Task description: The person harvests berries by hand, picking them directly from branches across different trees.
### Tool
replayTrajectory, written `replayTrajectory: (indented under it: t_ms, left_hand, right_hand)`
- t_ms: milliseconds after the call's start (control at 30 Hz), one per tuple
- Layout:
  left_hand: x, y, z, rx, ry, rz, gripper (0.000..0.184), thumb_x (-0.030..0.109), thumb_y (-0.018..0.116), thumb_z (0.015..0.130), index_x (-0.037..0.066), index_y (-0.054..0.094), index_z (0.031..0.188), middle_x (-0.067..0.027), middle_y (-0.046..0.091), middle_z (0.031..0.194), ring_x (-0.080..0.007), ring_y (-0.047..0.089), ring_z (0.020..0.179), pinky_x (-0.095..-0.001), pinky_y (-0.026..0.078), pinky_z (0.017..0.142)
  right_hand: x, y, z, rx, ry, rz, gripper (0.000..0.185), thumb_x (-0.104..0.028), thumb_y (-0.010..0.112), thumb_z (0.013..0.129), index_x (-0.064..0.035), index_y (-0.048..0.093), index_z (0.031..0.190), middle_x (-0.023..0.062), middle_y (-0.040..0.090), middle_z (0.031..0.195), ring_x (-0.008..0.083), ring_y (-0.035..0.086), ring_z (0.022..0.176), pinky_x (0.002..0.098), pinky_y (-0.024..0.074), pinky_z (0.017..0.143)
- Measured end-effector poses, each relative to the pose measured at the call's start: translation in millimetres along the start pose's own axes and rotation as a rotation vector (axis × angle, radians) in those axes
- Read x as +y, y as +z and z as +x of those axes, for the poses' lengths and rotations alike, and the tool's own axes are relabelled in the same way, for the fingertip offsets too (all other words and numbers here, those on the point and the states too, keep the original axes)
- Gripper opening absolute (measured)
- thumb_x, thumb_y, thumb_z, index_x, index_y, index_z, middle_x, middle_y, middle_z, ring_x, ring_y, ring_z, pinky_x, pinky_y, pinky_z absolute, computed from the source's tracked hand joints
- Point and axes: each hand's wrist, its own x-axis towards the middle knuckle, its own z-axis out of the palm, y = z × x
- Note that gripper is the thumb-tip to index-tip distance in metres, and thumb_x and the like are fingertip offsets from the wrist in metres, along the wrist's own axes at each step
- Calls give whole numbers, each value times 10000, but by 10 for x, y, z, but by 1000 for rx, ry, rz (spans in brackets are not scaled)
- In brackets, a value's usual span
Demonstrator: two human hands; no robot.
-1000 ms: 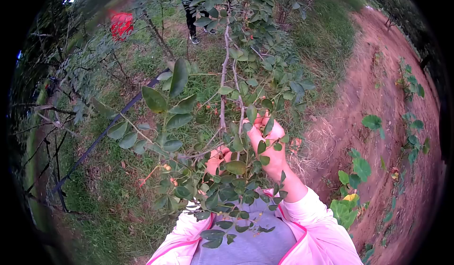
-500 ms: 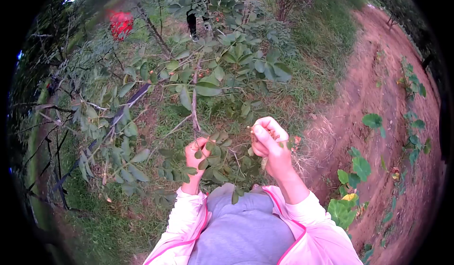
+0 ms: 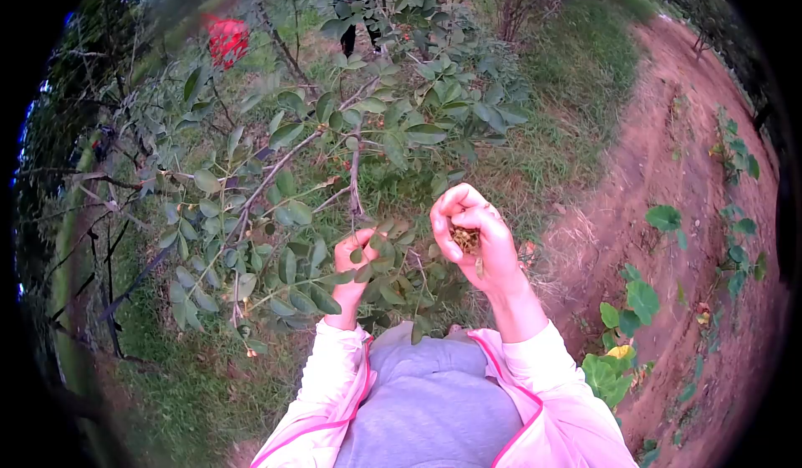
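A leafy branch (image 3: 355, 175) hangs in front of me, its round green leaves spreading left and right. Low on this branch my left hand (image 3: 355, 259) is closed around the stem, partly covered by leaves. To its right my right hand (image 3: 480, 238) is held palm up with fingers curled over a small clump of brownish-yellow berries or husks (image 3: 466, 239). That hand is apart from the branch. A few small orange berries (image 3: 251, 353) sit at the tip of the lower left twig.
A red object (image 3: 227, 42) shows at the upper left behind twigs. A person in dark trousers (image 3: 349, 40) stands beyond the branches. Broad-leaved plants (image 3: 642, 301) grow along the reddish dirt (image 3: 601, 242) on the right, beside grass (image 3: 568, 92).
The branch has swung left and downward from its earlier upright position. My right hand has come away from it and turned, showing the clump inside. My left hand has come into clearer view on the stem.
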Motion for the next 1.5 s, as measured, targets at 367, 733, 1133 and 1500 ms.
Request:
replayTrajectory:
  t_ms: [367,733,1133,1500]
  left_hand:
    - [-104,-52,13,-67,6,-13,159,141,673,890,-4,700,951,40,629,822,-44,530,703,-207,426,639]
    - [-301,100,21,-109,97,84,136,108,664,886,-25,675,912,-6,649,781,-70,574,704,-241,462,636]
    - [-296,129,79,-127,106,83,112,80,677,853,-30,665,870,-40,631,743,-99,565,674,-256,462,619]
    - [-235,73,85,-181,5,110,131,88,672,864,-41,656,842,-13,609,717,-71,533,651,-237,431,589]
  right_hand:
    - [-25,349,467,183,54,-377,235,-183,574,958,-21,600,1127,-69,406,615,17,326,458,194,211,417]
    - [175,423,938,479,-70,-507,379,-240,582,964,-51,496,1281,-60,423,703,25,351,532,193,268,458]
    - [89,388,1104,404,184,-353,198,-273,613,949,-106,525,890,-52,464,649,39,392,487,195,260,415]
    - [18,378,1195,445,233,-500,214,-289,591,945,-133,490,839,-55,466,637,33,364,457,196,248,400]
